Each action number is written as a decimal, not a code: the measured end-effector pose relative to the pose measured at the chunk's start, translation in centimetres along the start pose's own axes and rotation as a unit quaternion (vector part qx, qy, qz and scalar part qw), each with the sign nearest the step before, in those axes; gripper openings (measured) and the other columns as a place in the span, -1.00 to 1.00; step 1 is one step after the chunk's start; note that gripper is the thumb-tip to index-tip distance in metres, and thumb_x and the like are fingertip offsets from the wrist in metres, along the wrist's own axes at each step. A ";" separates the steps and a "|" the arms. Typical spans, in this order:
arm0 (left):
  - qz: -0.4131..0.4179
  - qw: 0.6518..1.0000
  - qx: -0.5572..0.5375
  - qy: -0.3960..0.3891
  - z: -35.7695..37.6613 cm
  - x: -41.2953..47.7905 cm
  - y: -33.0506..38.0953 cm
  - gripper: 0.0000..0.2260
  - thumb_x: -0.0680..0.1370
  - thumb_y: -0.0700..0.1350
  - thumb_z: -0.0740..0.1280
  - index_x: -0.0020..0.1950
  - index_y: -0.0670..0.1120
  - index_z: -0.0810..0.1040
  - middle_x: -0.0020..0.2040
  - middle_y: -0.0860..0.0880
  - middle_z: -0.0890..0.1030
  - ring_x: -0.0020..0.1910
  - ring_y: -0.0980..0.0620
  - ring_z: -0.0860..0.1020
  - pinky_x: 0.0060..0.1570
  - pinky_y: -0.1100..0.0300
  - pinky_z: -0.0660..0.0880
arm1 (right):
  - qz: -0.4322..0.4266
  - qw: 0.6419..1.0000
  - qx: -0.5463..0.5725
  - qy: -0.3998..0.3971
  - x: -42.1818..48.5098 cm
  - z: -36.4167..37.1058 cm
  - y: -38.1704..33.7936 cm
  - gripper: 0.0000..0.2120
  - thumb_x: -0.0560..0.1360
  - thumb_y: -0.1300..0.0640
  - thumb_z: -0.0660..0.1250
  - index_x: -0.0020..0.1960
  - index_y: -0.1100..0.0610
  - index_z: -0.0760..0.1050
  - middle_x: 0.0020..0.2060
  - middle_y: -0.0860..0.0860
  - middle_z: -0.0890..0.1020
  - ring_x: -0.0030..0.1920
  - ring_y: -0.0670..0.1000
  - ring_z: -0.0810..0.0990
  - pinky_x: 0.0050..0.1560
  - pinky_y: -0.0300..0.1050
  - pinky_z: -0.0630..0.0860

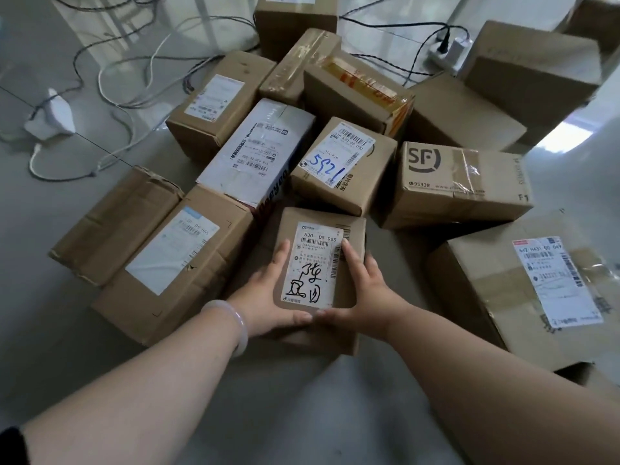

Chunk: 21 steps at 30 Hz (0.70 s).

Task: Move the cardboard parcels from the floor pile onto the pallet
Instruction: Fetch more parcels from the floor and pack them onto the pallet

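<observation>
step: picking one small parcel off the near edge of the floor pile
left hand: fingers along the parcel's left side, thumb curled round the near edge — gripping the parcel
right hand: fingers along the right side, thumb at the near edge, gripping the same parcel
parcel: low at the front of the pile, label with handwriting up; lifted or resting, cannot tell
pile: many parcels left — an sf box, a white-topped box, a box marked 5921, others around
pallet: not in view
floor: grey, glossy; cables behind the pile
progress: early by my judgement, most parcels unmoved
</observation>
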State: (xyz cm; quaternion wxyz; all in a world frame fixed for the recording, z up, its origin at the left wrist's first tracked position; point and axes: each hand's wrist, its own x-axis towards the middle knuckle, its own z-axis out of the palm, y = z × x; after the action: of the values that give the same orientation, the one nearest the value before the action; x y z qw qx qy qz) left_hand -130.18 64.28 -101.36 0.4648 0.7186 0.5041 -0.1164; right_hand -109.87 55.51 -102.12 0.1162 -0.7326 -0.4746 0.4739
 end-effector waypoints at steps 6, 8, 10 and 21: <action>0.018 0.999 -0.025 0.020 0.5 -0.9 -0.1 0.18 0.27 0.16 0.61 0.31 0.53 -0.40 0.55 0.04 0.10 0.50 0.02 0.20 0.43 0.13 0.18 | -0.020 1.000 0.020 0.011 -0.2 0.4 -0.1 0.24 0.22 -0.19 0.63 0.47 -0.46 -0.30 0.58 0.04 -0.31 0.59 0.02 -0.17 0.32 -0.23 -0.03; 0.017 0.999 -0.032 0.022 0.4 -2.1 0.2 0.17 0.28 0.15 0.61 0.31 0.54 -0.40 0.55 0.06 0.09 0.48 0.02 0.23 0.38 0.15 0.20 | -0.024 1.000 0.016 0.007 -1.1 0.0 -0.8 0.24 0.21 -0.18 0.63 0.45 -0.49 -0.28 0.58 0.03 -0.31 0.59 0.02 -0.18 0.34 -0.22 -0.02; 0.014 0.999 -0.040 0.029 0.1 -3.9 0.6 0.16 0.29 0.16 0.60 0.27 0.59 -0.41 0.54 0.08 0.08 0.46 0.02 0.25 0.32 0.19 0.21 | -0.024 1.000 0.011 -0.001 -2.6 -0.4 -1.9 0.22 0.21 -0.18 0.64 0.39 -0.55 -0.29 0.58 0.00 -0.31 0.59 0.02 -0.17 0.37 -0.18 0.02; -0.022 0.996 -0.075 0.033 -6.7 -19.0 7.7 0.10 0.32 0.18 0.57 0.38 0.56 -0.32 0.46 0.01 0.14 0.45 -0.03 0.25 0.38 0.08 0.22 | -0.013 0.999 -0.001 -0.046 -15.8 -6.8 -14.0 0.19 0.26 -0.04 0.65 0.31 -0.61 -0.28 0.56 -0.08 -0.35 0.59 0.01 -0.17 0.46 -0.08 0.14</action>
State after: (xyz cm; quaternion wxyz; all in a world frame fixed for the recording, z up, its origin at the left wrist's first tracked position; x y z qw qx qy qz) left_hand -134.63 57.35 -81.47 0.4977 0.6737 0.5424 -0.0643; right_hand -114.21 51.99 -80.64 0.0999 -0.7035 -0.4895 0.5054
